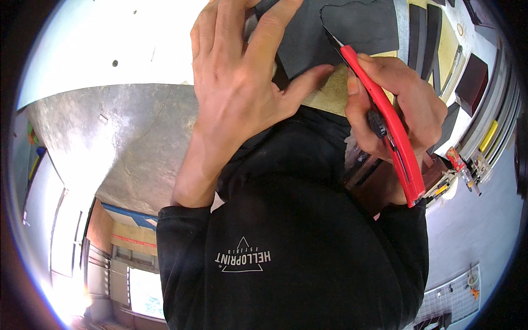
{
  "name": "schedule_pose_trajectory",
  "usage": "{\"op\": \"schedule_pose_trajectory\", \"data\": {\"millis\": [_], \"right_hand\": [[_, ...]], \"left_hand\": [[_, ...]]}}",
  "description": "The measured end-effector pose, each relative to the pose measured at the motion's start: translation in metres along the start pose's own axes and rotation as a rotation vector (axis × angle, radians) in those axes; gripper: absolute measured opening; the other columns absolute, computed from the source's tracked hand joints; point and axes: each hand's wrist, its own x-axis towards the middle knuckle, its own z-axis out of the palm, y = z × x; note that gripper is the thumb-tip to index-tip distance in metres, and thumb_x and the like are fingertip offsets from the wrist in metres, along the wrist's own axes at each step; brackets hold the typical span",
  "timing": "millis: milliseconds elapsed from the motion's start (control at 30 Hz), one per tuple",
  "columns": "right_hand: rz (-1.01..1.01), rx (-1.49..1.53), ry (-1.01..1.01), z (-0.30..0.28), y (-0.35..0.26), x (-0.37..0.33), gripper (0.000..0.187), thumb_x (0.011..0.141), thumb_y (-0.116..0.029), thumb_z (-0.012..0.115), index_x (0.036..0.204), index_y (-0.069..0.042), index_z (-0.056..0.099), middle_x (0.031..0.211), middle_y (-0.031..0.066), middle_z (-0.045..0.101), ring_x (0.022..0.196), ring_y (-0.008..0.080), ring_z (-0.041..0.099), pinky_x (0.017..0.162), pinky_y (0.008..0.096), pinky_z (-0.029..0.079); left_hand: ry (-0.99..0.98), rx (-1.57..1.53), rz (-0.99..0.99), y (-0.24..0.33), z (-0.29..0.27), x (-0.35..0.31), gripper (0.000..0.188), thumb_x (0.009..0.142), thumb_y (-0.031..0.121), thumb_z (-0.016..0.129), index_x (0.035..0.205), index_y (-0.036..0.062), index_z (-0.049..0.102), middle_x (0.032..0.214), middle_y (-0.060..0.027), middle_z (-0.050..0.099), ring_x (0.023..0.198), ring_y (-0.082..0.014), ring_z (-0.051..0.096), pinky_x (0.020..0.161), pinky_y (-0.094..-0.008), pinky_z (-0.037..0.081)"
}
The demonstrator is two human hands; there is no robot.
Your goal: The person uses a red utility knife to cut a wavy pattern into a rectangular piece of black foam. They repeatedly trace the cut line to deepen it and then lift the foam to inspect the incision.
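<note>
My right hand (404,99) grips a red utility knife (380,102) with a black slider. The knife's thin blade points up and left, its tip at a curved line in a dark grey sheet (363,27). That sheet lies over a yellowish board (336,91). Fingers spread, my left hand (242,60) rests at the sheet's left side, with the thumb stretched toward the knife. Part of the sheet is hidden under the left hand.
Dark strips (426,36) lie to the right of the sheet. A dark brown box (472,83) and a yellow item (488,136) sit farther right. Small tools and a red patterned item (455,159) are below them. A grey floor (137,137) shows at left.
</note>
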Motion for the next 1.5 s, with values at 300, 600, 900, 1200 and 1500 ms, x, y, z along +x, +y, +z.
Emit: {"op": "schedule_pose_trajectory", "data": {"millis": [300,600,900,1200,1500], "right_hand": [[-0.089,-0.05,-0.117,-0.014,0.009,0.007,0.029,0.066,0.001,0.083,0.093,0.001,0.072,0.074,0.0112,0.07,0.062,0.0201,0.072,0.058,0.0245,0.054],[-0.027,-0.021,-0.196,-0.025,0.006,0.006,0.036,0.068,0.001,0.085,0.102,0.0,0.073,0.084,0.014,0.074,0.069,0.0227,0.074,0.063,0.0263,0.056],[-0.1,0.032,-0.232,-0.035,-0.015,-0.023,0.042,0.075,-0.007,0.075,0.116,0.0,0.073,0.1,0.0193,0.066,0.08,0.0307,0.069,0.065,0.0363,0.058],[0.104,0.264,-0.25,-0.045,-0.037,-0.045,0.042,0.079,0.001,0.078,0.119,-0.009,0.078,0.107,0.02,0.069,0.09,0.0311,0.073,0.078,0.0383,0.06],[0.667,1.637,-0.038,-0.035,-0.041,-0.083,0.062,0.098,-0.001,0.061,0.156,0.005,0.038,0.129,0.0185,0.064,0.089,0.0231,0.071,0.074,0.0348,0.061]], "left_hand": [[-0.022,-0.007,0.0,0.0,-0.001,0.001,0.081,0.057,0.024,0.095,0.134,0.0135,0.069,0.126,-0.0091,0.062,0.113,-0.0309,0.057,0.098,-0.0453,0.047],[-0.043,0.003,-0.001,0.004,-0.004,0.003,0.083,0.06,0.024,0.095,0.137,0.0117,0.066,0.124,-0.0113,0.061,0.112,-0.0322,0.057,0.097,-0.0448,0.047],[-0.226,-0.51,-0.316,0.004,-0.048,0.012,0.068,0.08,0.02,0.088,0.139,-0.0024,0.06,0.11,-0.0085,0.064,0.109,-0.0201,0.06,0.102,-0.0336,0.045],[-0.327,-0.756,-0.548,0.023,-0.054,0.001,0.026,0.09,0.005,0.08,0.11,-0.0046,0.067,0.093,-0.0053,0.073,0.085,-0.0115,0.066,0.083,-0.0262,0.051],[0.076,-0.915,0.05,0.023,-0.037,-0.02,0.034,0.087,0.01,0.083,0.112,-0.004,0.065,0.105,-0.0228,0.075,0.1,-0.0313,0.075,0.096,-0.0432,0.058]]}}
